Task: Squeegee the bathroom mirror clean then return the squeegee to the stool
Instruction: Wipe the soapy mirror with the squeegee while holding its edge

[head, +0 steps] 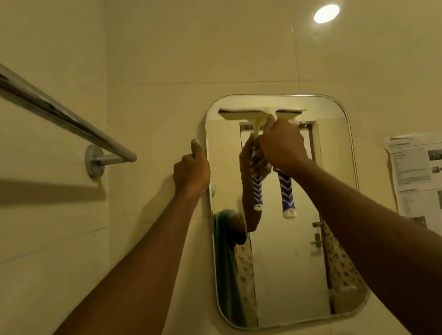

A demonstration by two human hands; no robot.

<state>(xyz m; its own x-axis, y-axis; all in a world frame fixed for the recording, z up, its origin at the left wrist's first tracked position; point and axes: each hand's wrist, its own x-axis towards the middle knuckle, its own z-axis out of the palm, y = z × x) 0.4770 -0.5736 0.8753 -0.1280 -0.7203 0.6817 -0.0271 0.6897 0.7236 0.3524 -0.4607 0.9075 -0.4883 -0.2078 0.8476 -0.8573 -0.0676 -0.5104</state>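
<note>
Tiled wall [192, 40] | mirror [287, 258] | right hand [284, 148] clenches squeegee [260, 115] | left hand [191, 172] fisted on mirror edge

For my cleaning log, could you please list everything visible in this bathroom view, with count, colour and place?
Rounded rectangular wall mirror: one, silver-edged, centre of the tiled wall.
White-bladed squeegee with blue-and-white chevron handle: one, blade against the mirror's top edge, handle hanging down.
Chrome towel bar: one, silver, upper left, fixed to the wall.
Printed paper sheets: at least two, white with small pictures, stuck to the wall right of the mirror; the text is too blurred to read.
Round light reflection: one, white, on the upper right tiles.
Left hand: one, at the mirror's left edge.
Right hand: one, grip closed on the squeegee.
</note>
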